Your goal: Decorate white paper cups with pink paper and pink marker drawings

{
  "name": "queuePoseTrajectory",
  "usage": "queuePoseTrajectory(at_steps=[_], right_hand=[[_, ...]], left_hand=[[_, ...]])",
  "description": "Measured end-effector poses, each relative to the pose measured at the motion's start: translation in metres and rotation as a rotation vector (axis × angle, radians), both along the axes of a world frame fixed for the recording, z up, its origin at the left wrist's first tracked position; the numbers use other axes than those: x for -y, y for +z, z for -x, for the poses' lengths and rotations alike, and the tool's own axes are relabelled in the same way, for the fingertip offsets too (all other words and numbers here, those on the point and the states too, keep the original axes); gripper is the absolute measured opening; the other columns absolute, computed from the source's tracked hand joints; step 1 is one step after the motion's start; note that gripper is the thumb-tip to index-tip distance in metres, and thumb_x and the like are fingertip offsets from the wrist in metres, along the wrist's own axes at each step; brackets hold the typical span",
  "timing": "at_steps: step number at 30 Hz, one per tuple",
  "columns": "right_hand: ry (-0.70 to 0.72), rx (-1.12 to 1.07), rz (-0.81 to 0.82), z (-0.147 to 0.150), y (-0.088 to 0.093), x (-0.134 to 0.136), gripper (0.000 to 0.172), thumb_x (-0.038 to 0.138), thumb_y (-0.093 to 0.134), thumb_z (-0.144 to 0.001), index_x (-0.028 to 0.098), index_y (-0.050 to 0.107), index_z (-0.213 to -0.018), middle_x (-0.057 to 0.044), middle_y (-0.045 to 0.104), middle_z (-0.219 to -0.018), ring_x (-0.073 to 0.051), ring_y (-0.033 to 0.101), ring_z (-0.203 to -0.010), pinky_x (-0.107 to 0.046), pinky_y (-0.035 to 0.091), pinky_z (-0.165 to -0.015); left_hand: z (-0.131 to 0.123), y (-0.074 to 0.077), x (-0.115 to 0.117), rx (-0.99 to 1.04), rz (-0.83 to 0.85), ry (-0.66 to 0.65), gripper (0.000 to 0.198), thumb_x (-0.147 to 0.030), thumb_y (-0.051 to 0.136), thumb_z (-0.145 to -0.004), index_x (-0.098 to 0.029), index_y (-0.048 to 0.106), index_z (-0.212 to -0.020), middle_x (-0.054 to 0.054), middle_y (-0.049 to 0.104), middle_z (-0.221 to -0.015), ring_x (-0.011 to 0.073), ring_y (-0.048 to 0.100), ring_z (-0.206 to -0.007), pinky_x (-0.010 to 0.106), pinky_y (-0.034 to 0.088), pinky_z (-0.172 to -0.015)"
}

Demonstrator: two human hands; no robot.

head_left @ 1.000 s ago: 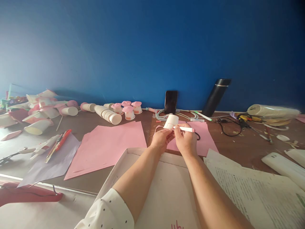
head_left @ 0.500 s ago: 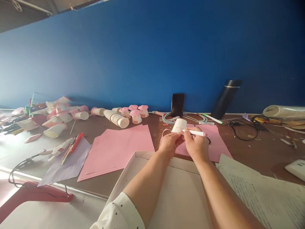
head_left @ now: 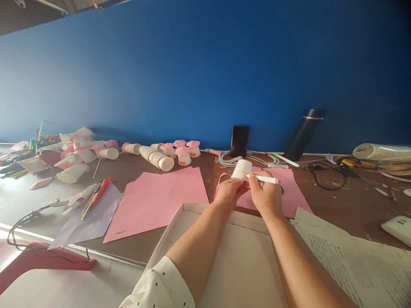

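Observation:
Between my hands is a white paper cup (head_left: 243,167), upside down and tilted, with thin pink-red lines on its side. My left hand (head_left: 228,191) is closed on the cup's lower rim. In my right hand (head_left: 266,194) a white marker (head_left: 265,179) with a pink end is pinched, its tip touching or very near the cup's drawn lines. A sheet of pink paper (head_left: 293,194) lies under and behind my right hand. A white shallow box lid (head_left: 247,256) sits beneath my forearms.
Several finished-looking cups with pink tops (head_left: 183,156) stand by a row of nested cups (head_left: 157,158). Pink sheets (head_left: 157,205) lie left, beside a glue gun (head_left: 75,199) and a red cutter (head_left: 102,188). A phone (head_left: 239,141) and black bottle (head_left: 303,136) lean on the blue wall.
The view has turned very slightly. My hands, the cup and the marker stay in almost the same place; the marks on the cup look much the same.

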State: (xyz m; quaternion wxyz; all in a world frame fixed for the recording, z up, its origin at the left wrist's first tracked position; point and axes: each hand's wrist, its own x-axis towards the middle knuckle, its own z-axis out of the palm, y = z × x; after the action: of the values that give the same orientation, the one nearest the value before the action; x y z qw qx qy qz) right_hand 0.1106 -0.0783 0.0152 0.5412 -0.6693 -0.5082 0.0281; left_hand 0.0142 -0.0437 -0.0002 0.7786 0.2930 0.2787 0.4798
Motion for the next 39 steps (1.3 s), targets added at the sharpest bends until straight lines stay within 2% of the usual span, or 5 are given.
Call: queuePoseTrajectory(at_steps=[13, 26, 33, 39], right_hand=[[-0.003, 0.021, 0.017, 0.0039, 0.0056, 0.0048, 0.021, 0.036, 0.051, -0.078, 0.018, 0.062, -0.078, -0.005, 0.066, -0.063, -0.017, 0.059, -0.055, -0.027, 0.042, -0.055], [-0.022, 0.062, 0.011, 0.0030, 0.0034, 0.0039, 0.022, 0.038, 0.050, -0.076, 0.019, 0.061, -0.073, -0.005, 0.063, -0.059, -0.018, 0.056, -0.055, -0.028, 0.041, -0.056], [-0.035, 0.053, 0.033, 0.0021, 0.0021, 0.0037, 0.021, 0.038, 0.051, -0.076, 0.019, 0.061, -0.072, -0.005, 0.063, -0.060, -0.018, 0.057, -0.057, -0.027, 0.041, -0.057], [-0.040, 0.044, 0.031, 0.0024, 0.0025, 0.0041, 0.023, 0.039, 0.050, -0.077, 0.019, 0.062, -0.074, -0.005, 0.063, -0.061, -0.019, 0.057, -0.057, -0.027, 0.040, -0.055]], left_hand=[[-0.0004, -0.0005, -0.0009, -0.011, -0.010, 0.012, 0.008, -0.012, 0.063, -0.079, -0.005, 0.067, -0.081, 0.012, 0.068, -0.081, 0.0150, 0.067, -0.075, 0.035, 0.050, -0.092], [-0.0003, -0.0002, -0.0002, -0.026, -0.002, 0.024, 0.007, -0.013, 0.067, -0.076, -0.006, 0.067, -0.079, 0.013, 0.069, -0.079, 0.0198, 0.068, -0.082, 0.039, 0.051, -0.092], [-0.0002, 0.0025, 0.0008, -0.042, 0.016, 0.022, 0.010, -0.009, 0.059, -0.080, -0.006, 0.067, -0.077, 0.012, 0.068, -0.076, 0.0178, 0.068, -0.082, 0.035, 0.050, -0.093], [-0.0008, 0.0030, 0.0011, -0.026, 0.012, 0.025, 0.007, -0.010, 0.063, -0.078, -0.006, 0.067, -0.076, 0.012, 0.068, -0.076, 0.0172, 0.067, -0.079, 0.035, 0.051, -0.090]])
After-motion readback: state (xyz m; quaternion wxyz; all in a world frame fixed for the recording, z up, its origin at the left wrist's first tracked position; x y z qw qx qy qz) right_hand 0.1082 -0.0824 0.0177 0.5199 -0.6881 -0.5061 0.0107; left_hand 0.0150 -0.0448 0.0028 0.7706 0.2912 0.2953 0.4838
